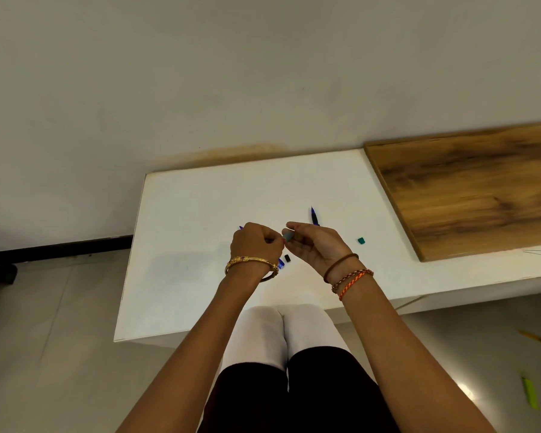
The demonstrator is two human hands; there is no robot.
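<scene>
Seated at a low white table (pixel 200 214), a person works a small grey-green piece (pixel 288 236) between both hands, held in the air just above the tabletop's middle; we see the right hand (pixel 313 245) turned palm-up, thumb and forefinger grasping the piece at its right end, the other fingers loosely bent beneath it; the left hand (pixel 256 245) is clenched knuckles-up, its fingertips meeting the piece's left end and, as far as we can make out, pinching it. A gold bangle (pixel 250 265) circles the left wrist; a brown band (pixel 341 264) and braided orange threads (pixel 353 281) circle the right.

On the table, a blue pen (pixel 314 216) lies just beyond the right hand, partly hidden by it; a short blue piece (pixel 281 263) and a small black piece (pixel 287 258) lie side by side below the hands, near the left wrist; a blue tip (pixel 240 227) shows past the left hand's far side, and we cannot tell what it belongs to; a small teal cap (pixel 361 240) sits apart, to the right of the right hand. A wooden board (pixel 481 189) covers the table's right end. On the floor at the right lie a yellow-green marker (pixel 531 392) and a yellow pencil (pixel 533 336), well apart from the table's things.
</scene>
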